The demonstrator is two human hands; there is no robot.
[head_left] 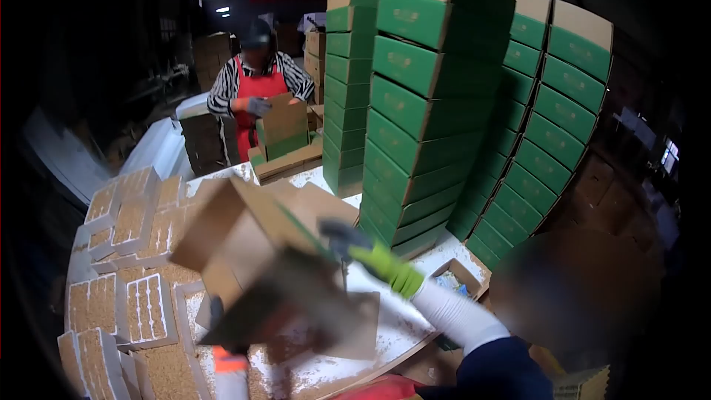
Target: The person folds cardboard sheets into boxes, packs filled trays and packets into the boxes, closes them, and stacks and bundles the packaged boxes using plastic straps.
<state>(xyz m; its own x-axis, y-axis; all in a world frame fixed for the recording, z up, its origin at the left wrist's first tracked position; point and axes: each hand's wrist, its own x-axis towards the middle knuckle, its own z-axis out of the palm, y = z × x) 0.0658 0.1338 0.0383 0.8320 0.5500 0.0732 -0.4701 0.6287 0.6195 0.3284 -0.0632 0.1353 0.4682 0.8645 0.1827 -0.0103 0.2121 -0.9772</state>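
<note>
A tilted cardboard box (274, 252) with spread flaps and a strip of green is in front of me, heavily blurred. My left hand (217, 317), in a dark glove with an orange cuff, is at its lower left edge; a finger shows upright and the rest is hidden behind the cardboard. At the box's right side is my right hand (345, 240), in a dark glove with a yellow-green cuff. Motion smears its fingers, and whether it touches the box is unclear.
White trays (150, 311) of tan, grainy pieces cover the table's left side. Tall stacks of green boxes (404, 107) rise ahead and right. A small open carton (461, 275) sits at the right edge. Across the table a person (259, 89) in a red apron handles a box.
</note>
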